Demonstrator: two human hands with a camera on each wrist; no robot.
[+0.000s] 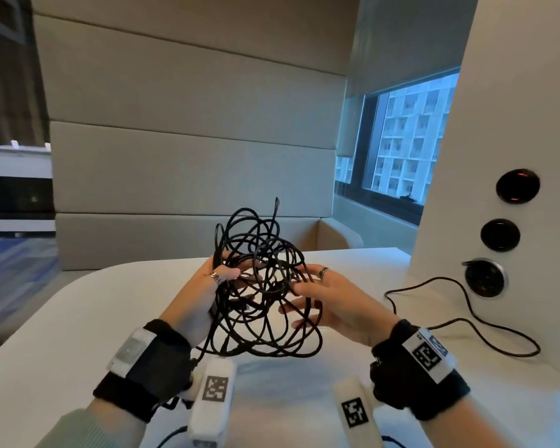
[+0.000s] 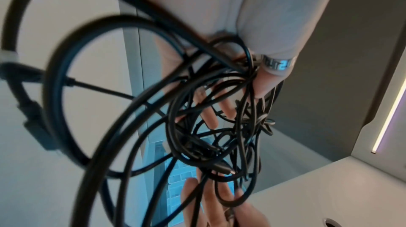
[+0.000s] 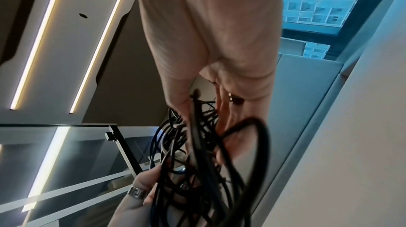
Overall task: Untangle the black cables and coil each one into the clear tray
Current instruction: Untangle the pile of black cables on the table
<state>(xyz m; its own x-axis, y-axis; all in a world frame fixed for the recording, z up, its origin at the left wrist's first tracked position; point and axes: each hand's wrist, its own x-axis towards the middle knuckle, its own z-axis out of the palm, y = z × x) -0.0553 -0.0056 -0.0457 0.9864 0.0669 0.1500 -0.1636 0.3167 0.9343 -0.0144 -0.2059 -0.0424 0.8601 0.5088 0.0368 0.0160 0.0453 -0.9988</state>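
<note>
Above the white surface [image 1: 110, 318], both hands hold a loose tangle of thin, round black cables [image 1: 262, 286]; the left hand [image 1: 204, 295] curls its grip around several loops; the right hand [image 1: 337, 302] has fingers nearly straight, threaded through strands, its grip slack; the bundle's lowest loops touch the surface.

The black cables [image 1: 265, 286] form one loose tangled ball of loops, held above the white table [image 1: 78, 318].
</note>
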